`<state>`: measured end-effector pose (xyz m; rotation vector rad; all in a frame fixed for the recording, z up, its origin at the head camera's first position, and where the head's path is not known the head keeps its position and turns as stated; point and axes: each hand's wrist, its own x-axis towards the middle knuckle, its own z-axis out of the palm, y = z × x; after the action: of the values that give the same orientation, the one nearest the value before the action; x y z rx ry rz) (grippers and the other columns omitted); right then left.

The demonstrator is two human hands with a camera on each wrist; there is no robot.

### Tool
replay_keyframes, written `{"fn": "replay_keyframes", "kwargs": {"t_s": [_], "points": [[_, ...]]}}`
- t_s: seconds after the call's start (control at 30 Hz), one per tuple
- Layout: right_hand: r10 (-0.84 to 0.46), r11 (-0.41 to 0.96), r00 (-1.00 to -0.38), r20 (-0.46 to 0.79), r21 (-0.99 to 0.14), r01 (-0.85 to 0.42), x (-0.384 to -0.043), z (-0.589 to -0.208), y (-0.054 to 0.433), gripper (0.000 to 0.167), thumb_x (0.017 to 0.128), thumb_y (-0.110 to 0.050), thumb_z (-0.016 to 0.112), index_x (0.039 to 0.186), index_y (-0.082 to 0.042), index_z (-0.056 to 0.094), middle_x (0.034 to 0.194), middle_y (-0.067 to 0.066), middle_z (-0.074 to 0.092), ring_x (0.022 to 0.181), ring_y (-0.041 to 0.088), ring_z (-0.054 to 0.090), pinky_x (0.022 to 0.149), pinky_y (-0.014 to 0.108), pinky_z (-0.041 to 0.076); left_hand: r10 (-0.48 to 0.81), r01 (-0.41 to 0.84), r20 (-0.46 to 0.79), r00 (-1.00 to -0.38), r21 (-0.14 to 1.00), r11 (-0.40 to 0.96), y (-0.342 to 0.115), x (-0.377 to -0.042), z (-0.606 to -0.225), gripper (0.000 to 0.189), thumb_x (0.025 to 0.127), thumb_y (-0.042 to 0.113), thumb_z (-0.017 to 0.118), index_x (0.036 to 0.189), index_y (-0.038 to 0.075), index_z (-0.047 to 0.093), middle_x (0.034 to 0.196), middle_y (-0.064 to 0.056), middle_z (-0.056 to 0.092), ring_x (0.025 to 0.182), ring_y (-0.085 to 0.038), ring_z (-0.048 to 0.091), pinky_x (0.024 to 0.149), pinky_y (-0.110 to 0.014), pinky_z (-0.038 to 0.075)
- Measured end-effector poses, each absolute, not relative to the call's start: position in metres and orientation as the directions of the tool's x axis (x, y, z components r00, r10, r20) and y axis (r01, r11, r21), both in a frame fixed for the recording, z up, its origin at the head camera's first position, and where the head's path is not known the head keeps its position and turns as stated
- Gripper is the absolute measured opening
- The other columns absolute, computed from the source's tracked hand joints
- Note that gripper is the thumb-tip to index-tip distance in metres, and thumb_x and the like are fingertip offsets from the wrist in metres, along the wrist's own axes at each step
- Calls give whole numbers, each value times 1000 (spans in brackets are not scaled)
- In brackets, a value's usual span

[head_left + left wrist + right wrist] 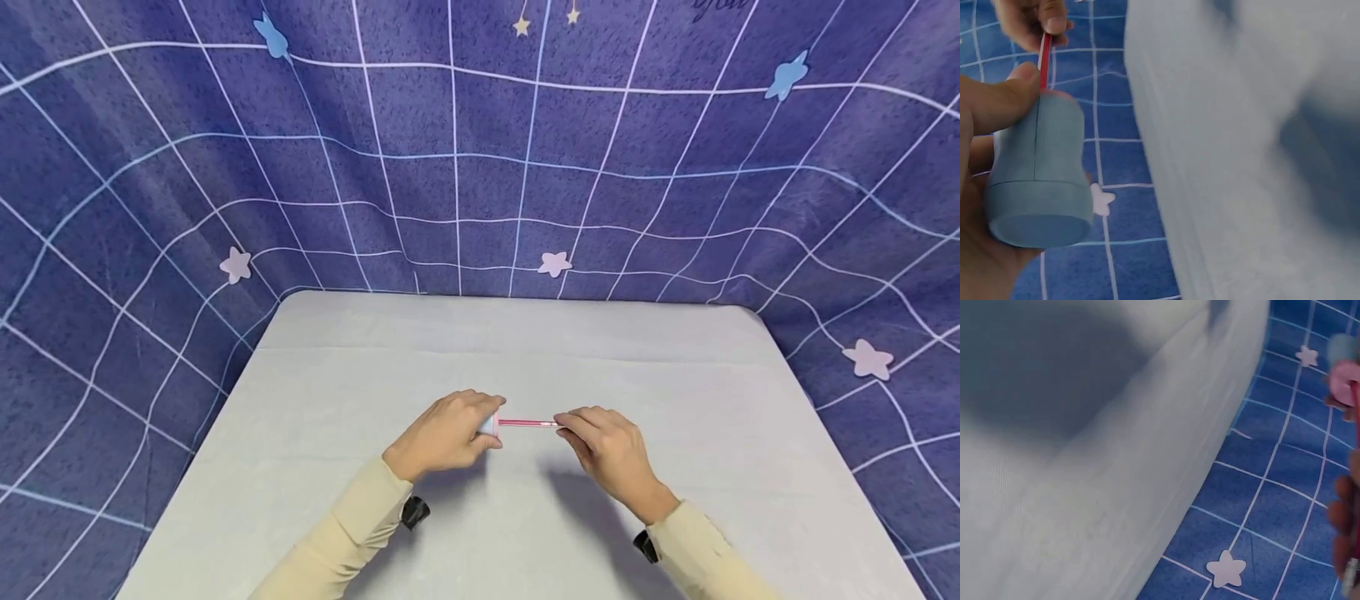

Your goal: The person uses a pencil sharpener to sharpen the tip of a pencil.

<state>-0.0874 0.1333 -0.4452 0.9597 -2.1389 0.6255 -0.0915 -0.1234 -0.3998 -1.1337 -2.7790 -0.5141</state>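
My left hand (pixel 446 429) grips a light blue pencil sharpener (pixel 1038 156) with a waisted body and a pink end face. From that pink end a thin red pencil (pixel 525 422) sticks out to the right, its inner tip hidden. My right hand (pixel 611 446) pinches the pencil by its outer part. In the right wrist view a silvery band shows near the pencil's outer end, partly cut off by the frame. Both hands are held above the table, with the pencil roughly level between them.
A white cloth covers the table (pixel 360 333). Behind it and along both sides hangs a blue curtain (pixel 480 183) with grid lines and stars. Dark straps or mounts (pixel 415 512) sit at both wrists, and shadows fall beneath the hands.
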Motion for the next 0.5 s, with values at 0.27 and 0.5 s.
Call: {"fn": "replay_keyframes", "kwargs": {"t_s": [0.27, 0.5], "points": [[-417, 542, -238, 877, 30, -840, -101, -448, 125, 24, 96, -19, 55, 94, -5, 74, 80, 1, 69, 64, 13, 62, 51, 25, 46, 625, 587, 82, -776, 457, 668, -132, -97, -382, 45, 84, 26, 71, 122, 4, 61, 96, 0, 67, 81, -10, 58, 75, -28, 51], [-355, 512, -400, 845, -183, -839, -100, -440, 121, 19, 93, -18, 60, 87, -6, 74, 73, -3, 67, 54, 6, 53, 46, 17, 41, 648, 717, 309, -696, 257, 648, -128, -93, -382, 49, 78, 27, 75, 118, 0, 63, 107, -8, 70, 96, -20, 64, 87, -36, 51]]}}
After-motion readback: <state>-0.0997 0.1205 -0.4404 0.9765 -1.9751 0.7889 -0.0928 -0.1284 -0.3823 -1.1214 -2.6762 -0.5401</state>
